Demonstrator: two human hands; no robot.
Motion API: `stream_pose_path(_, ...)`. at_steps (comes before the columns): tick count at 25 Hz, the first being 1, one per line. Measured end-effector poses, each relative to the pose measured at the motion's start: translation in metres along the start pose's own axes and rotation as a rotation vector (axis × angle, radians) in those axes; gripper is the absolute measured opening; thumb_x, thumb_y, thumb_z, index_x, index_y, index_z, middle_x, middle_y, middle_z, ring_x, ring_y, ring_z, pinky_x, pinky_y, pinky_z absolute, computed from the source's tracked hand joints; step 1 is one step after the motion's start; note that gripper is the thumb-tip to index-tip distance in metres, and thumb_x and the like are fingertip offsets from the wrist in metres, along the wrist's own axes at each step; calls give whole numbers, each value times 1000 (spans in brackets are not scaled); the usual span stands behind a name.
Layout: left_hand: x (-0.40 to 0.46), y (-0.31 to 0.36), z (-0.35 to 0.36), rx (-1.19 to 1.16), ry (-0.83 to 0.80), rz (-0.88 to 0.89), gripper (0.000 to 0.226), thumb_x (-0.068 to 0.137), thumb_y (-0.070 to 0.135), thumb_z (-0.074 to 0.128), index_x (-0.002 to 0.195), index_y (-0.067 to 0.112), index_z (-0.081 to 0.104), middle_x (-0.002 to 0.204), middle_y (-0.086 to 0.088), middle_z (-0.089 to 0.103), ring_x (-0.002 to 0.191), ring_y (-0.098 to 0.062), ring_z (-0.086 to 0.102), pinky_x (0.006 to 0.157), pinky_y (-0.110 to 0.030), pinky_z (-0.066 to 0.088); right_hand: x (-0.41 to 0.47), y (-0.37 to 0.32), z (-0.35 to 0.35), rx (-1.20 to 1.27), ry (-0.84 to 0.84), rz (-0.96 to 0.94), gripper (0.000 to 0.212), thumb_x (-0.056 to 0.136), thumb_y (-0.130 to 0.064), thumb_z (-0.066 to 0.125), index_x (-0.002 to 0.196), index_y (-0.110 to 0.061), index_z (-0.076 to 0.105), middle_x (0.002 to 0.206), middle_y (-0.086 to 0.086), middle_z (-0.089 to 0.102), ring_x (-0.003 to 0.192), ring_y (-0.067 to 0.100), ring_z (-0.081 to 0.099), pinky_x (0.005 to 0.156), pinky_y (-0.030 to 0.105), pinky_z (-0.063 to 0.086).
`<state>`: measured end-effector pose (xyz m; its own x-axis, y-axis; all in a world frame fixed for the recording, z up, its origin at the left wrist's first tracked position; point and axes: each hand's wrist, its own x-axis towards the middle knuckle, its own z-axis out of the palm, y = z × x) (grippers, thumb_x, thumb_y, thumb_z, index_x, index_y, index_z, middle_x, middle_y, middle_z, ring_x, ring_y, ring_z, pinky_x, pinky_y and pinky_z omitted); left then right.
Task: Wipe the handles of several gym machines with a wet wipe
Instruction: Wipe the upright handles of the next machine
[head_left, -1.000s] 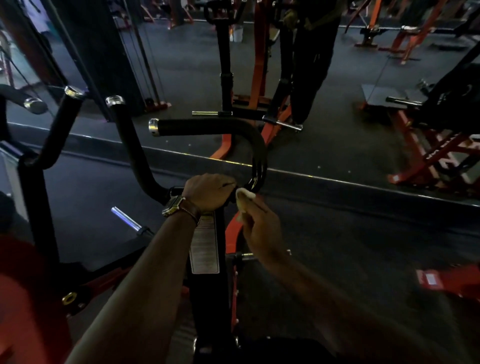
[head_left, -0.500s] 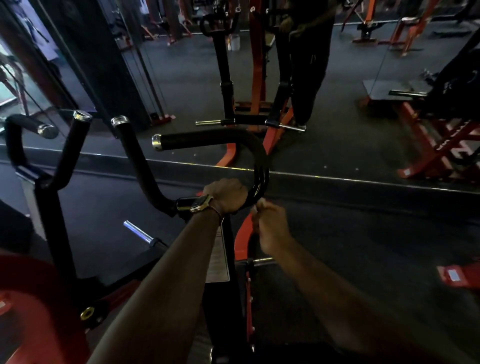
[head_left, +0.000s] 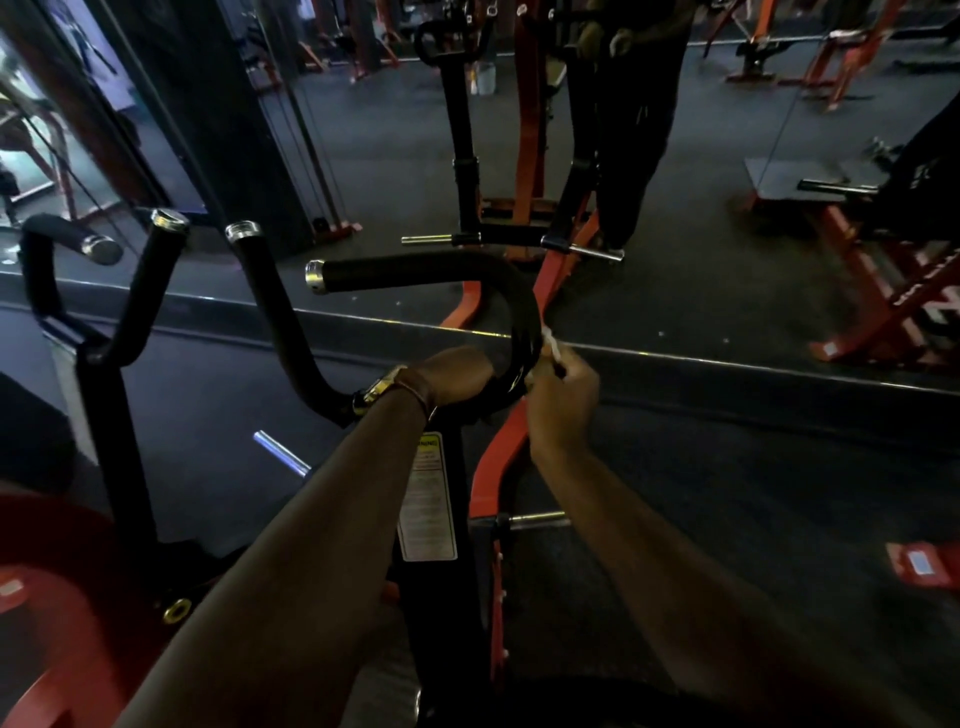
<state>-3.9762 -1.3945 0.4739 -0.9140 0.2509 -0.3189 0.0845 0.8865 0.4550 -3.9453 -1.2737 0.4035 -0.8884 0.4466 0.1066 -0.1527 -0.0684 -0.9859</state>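
A black curved handle (head_left: 426, 275) with a chrome end cap arcs over the machine's upright post (head_left: 441, 571). My left hand (head_left: 457, 376), with a watch on its wrist, grips the base of that curve. My right hand (head_left: 563, 400) pinches a small white wet wipe (head_left: 551, 347) and holds it against the right side of the curve. A second black handle (head_left: 270, 306) rises to the left, also chrome-capped.
Another pair of black handles (head_left: 150, 280) stands at far left. A mirror wall ahead reflects the orange machine frame (head_left: 530, 156) and a person's legs (head_left: 639, 145). Orange benches (head_left: 883, 291) stand to the right, and a red seat pad (head_left: 47, 597) at lower left.
My right hand has risen from beside the left hand to the right side of the curved handle, taking the wipe with it. The left hand keeps its grip. The view has tilted downward.
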Motion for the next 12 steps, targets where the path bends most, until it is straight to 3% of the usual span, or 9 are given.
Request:
stream_pose_path(1,0,5,-3,-92,-17,20,35,105,5,38,134,-9,52,122,-30,58,113,-37,58,92,-28,47,5,-5,1,-99,11,-155,23,95,-12,57,111,-16,73,97,4,71,87,9,65,79,26,55)
stream_pose_path(2,1,6,-3,-132,4,42,30,104,2,39,127,-8,55,104,-26,60,94,-28,63,76,-19,52,6,-5,1,-201,14,-312,28,95,-9,57,122,-8,67,109,10,69,99,12,65,88,23,53)
stream_pose_path(4,2,5,-2,-105,42,20,24,103,3,42,90,3,61,78,-8,58,62,-6,61,52,-11,44,-7,14,-5,-382,-59,-594,40,95,-7,55,134,2,55,128,21,60,119,24,58,102,26,48)
stream_pose_path(7,3,3,2,-145,2,-9,36,104,10,40,74,17,57,78,-3,59,66,-7,55,58,-20,44,-16,31,-24,-639,-290,-857,46,95,-14,50,138,2,53,122,18,61,109,26,59,90,37,54)
stream_pose_path(10,9,-6,3,-204,-30,15,33,104,9,45,75,15,59,78,-4,60,69,-13,59,57,-14,49,20,5,-15,-712,-237,-953,40,98,-15,51,134,-1,58,111,16,64,97,27,63,81,39,56)
stream_pose_path(12,11,-9,5,-183,-21,26,24,101,13,51,87,10,70,86,-6,70,79,-22,69,67,-19,55,29,-5,-10,-736,-188,-959,39,97,-15,51,132,-3,61,102,12,63,90,24,61,76,35,54)
